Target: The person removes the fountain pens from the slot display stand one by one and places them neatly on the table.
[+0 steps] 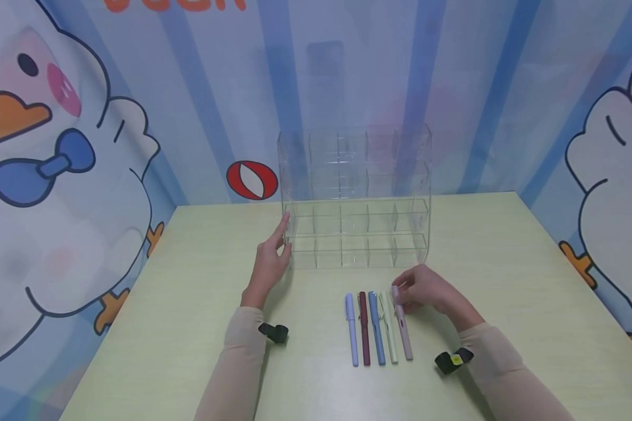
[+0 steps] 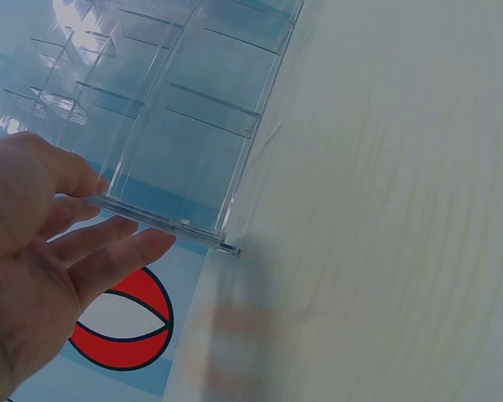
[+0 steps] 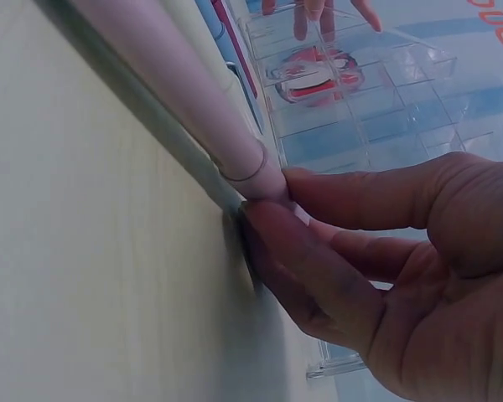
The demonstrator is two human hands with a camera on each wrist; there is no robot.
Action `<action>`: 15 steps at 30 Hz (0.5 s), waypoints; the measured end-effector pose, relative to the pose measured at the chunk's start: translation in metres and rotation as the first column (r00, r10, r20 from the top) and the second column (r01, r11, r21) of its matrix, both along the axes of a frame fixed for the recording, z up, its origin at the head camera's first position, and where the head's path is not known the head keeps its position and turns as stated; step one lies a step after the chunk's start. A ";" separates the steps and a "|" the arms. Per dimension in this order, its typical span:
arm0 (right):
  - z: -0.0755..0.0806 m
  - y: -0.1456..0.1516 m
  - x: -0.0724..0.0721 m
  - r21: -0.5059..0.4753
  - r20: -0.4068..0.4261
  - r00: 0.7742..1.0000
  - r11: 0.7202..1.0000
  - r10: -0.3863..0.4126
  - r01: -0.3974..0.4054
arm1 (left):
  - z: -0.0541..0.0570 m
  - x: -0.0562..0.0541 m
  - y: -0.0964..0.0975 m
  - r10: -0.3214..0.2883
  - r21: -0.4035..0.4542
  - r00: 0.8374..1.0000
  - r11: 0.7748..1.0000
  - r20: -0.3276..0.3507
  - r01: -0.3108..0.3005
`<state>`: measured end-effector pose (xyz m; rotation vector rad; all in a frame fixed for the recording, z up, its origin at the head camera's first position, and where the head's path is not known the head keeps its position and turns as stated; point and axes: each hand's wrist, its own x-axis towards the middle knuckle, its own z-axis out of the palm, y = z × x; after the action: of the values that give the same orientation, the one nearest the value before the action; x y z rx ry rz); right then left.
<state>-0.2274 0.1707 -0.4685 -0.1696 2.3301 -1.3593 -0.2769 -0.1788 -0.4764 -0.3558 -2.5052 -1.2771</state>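
Observation:
A clear plastic rack (image 1: 354,250) with rows of small compartments stands upright on the table. At its left side my left hand (image 1: 270,263) grips the side wall (image 2: 163,224), thumb on one side and fingers on the other. My right hand (image 1: 423,287) pinches a pinkish-mauve pen (image 1: 403,330) near its upper end, between thumb and fingers (image 3: 302,260). To the left of that pen lie a pale green pen (image 1: 390,333), a blue pen (image 1: 377,330), a maroon pen (image 1: 365,330) and a lavender pen (image 1: 352,333), side by side. Whether the mauve pen's held end is off the table I cannot tell.
The pale yellow table (image 1: 189,327) extends to both sides of the rack. Behind the rack hangs a blue striped backdrop (image 1: 368,70) with cartoon ducks and a red-and-white ball (image 1: 251,180). A dark strap device (image 1: 453,360) sits on my right wrist.

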 end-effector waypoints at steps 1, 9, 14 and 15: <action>0.000 0.000 0.000 0.007 -0.003 1.000 1.000 0.002 -0.002 | 0.000 0.000 0.000 0.000 0.002 1.000 1.000 0.000 0.000; 0.002 -0.003 0.001 0.024 -0.014 1.000 1.000 0.020 -0.020 | -0.001 0.001 -0.001 -0.010 0.012 1.000 1.000 -0.012 0.010; 0.003 -0.004 0.002 0.052 -0.028 0.999 0.998 0.027 -0.025 | -0.001 0.000 -0.001 -0.010 0.007 1.000 1.000 -0.013 0.010; 0.003 -0.004 0.002 0.058 -0.029 0.999 0.998 0.030 -0.028 | -0.001 0.000 -0.001 -0.009 0.005 1.000 1.000 -0.012 0.009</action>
<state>-0.2251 0.1663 -0.4650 -0.2069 2.3798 -1.2824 -0.2768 -0.1800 -0.4771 -0.3721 -2.4930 -1.2806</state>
